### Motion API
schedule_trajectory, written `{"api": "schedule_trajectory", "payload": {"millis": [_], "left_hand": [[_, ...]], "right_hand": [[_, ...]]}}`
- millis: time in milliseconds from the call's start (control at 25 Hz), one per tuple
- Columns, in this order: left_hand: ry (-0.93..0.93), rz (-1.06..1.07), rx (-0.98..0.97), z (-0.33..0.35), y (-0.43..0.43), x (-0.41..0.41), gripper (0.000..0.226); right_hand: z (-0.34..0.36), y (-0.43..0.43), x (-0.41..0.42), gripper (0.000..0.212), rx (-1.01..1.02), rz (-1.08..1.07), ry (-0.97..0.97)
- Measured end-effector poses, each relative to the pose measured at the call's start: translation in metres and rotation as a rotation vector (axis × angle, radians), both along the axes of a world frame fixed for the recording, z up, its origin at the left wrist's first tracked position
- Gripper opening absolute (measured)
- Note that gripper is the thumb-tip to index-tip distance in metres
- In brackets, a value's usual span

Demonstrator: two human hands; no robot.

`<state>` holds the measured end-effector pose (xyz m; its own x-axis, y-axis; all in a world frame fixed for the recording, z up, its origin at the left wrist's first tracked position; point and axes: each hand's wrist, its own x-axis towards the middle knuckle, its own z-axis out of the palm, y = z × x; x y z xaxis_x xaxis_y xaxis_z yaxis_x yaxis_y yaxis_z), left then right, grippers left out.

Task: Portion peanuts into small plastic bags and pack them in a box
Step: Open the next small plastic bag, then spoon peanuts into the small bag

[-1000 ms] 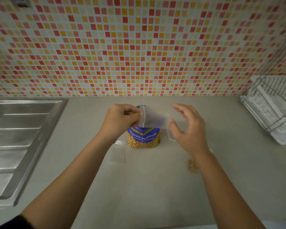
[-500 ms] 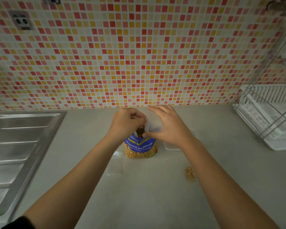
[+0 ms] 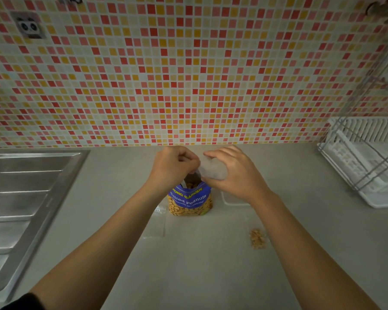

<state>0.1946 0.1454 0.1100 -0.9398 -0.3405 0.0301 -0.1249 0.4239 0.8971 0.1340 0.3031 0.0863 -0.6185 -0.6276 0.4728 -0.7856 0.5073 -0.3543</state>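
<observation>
Mosaic tiles in red, orange and cream are running along the wall behind a pale bench (image 3: 199, 265), with a steel sink (image 3: 27, 198) at the left and a white dish rack (image 3: 363, 166) at the right. At the back of the bench a blue peanut pack (image 3: 189, 200) is standing upright with its mouth open. Directly above that mouth, the left hand (image 3: 175, 164) is pinching one edge of a small plastic bag (image 3: 212, 170) with curled fingers, while the right hand (image 3: 233, 175) is wrapping its fingers and thumb around the rest of it. The bag is looking empty.

One filled bag (image 3: 258, 239) is lying near the right forearm, and flat empty bags (image 3: 157, 222) are lying just left of the pack, so the portioning is probably at an early stage. The hands seem to be opening the bag for filling. The next move is calling for a spread mouth and a steady transfer of nuts without tipping the pack. The packing box cannot be told for certain.
</observation>
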Motion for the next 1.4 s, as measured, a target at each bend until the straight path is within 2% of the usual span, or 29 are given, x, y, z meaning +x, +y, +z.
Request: {"api": "schedule_trajectory", "payload": {"millis": [40,120,240,360,520,640,760,800,960,1080,1160,1400], "left_hand": [[0.017,-0.011,0.001,0.000,-0.001,-0.001,0.005],[0.049,0.036,-0.105,-0.005,-0.013,-0.009,0.019],[-0.125,0.046,-0.435,-0.022,-0.040,-0.023,0.038],[-0.252,-0.036,-0.551,-0.037,-0.044,-0.026,0.034],[-0.152,-0.065,-0.716,-0.035,-0.035,-0.026,0.031],[-0.121,-0.132,-0.620,-0.031,-0.032,-0.027,0.027],[-0.188,-0.240,-0.440,-0.029,-0.030,-0.028,0.019],[-0.188,-0.246,-0.438,-0.028,-0.031,-0.027,0.022],[-0.063,-0.123,-0.666,-0.024,-0.036,-0.032,0.029],[-0.203,-0.146,-0.878,-0.039,-0.022,-0.041,0.032],[-0.325,-0.162,-0.904,-0.052,-0.014,-0.048,0.031],[-0.352,0.099,-0.492,-0.060,-0.021,-0.061,0.027]], "right_hand": [[0.000,0.002,-0.001,0.055,-0.021,-0.003,-0.010],[0.001,0.007,-0.002,0.055,-0.117,-0.030,-0.099],[0.000,0.014,-0.003,0.055,-0.294,-0.096,-0.279],[-0.006,0.014,-0.004,0.054,-0.373,-0.123,-0.339],[-0.012,0.012,-0.008,0.053,-0.399,-0.137,-0.384],[-0.013,0.010,-0.011,0.052,-0.420,-0.146,-0.398],[-0.015,0.007,-0.013,0.053,-0.431,-0.142,-0.405],[-0.015,0.007,-0.013,0.053,-0.430,-0.139,-0.407],[-0.018,0.006,-0.013,0.053,-0.427,-0.152,-0.419],[-0.021,0.002,-0.011,0.053,-0.452,-0.142,-0.430],[-0.021,0.001,-0.009,0.054,-0.448,-0.134,-0.428],[-0.019,0.008,-0.005,0.051,-0.471,-0.149,-0.408]]}}
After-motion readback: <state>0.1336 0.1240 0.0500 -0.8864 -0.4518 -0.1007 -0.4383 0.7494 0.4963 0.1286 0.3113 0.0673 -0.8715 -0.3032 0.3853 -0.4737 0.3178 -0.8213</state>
